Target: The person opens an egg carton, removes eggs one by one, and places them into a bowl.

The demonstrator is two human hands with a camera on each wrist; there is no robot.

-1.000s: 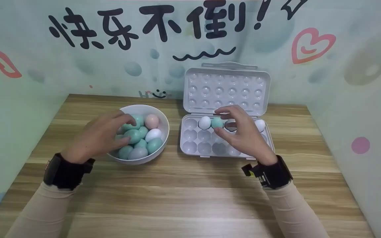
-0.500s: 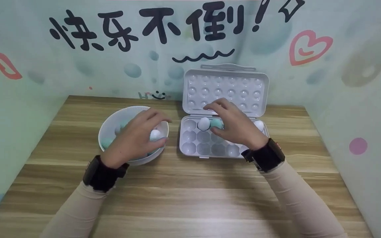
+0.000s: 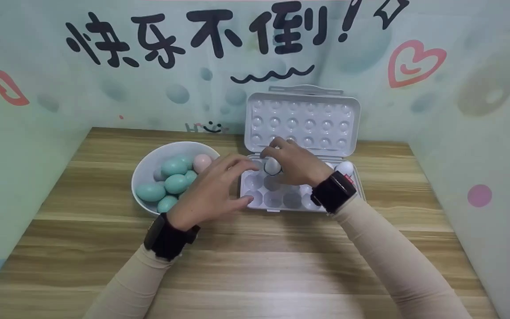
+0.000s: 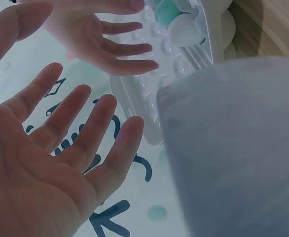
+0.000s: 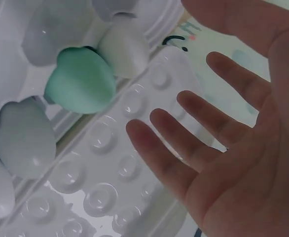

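Note:
Over the gap between the bowl (image 3: 146,170) and the egg carton (image 3: 261,209) is my left hand (image 3: 210,190), its fingers spread and nothing between them. My right hand (image 3: 299,161) hovers above the carton, fingertips close to a white egg (image 3: 272,166) in the back row. The right wrist view shows that hand (image 5: 248,163) with relaxed, unfilled fingers. There a green egg (image 5: 83,81), a grey egg (image 5: 26,138) and pale eggs sit in one row of cups. In the head view the right hand hides part of this row.
The carton's dimpled lid (image 3: 301,117) stands raised against the printed backdrop (image 3: 148,88). Several green eggs (image 3: 151,192) and a pink egg (image 3: 202,163) lie in the bowl. Wooden tabletop (image 3: 255,266) stretches in front.
My left hand has moved right, from over the bowl to the carton's left side. My right hand has shifted left along the back row, toward the white egg.

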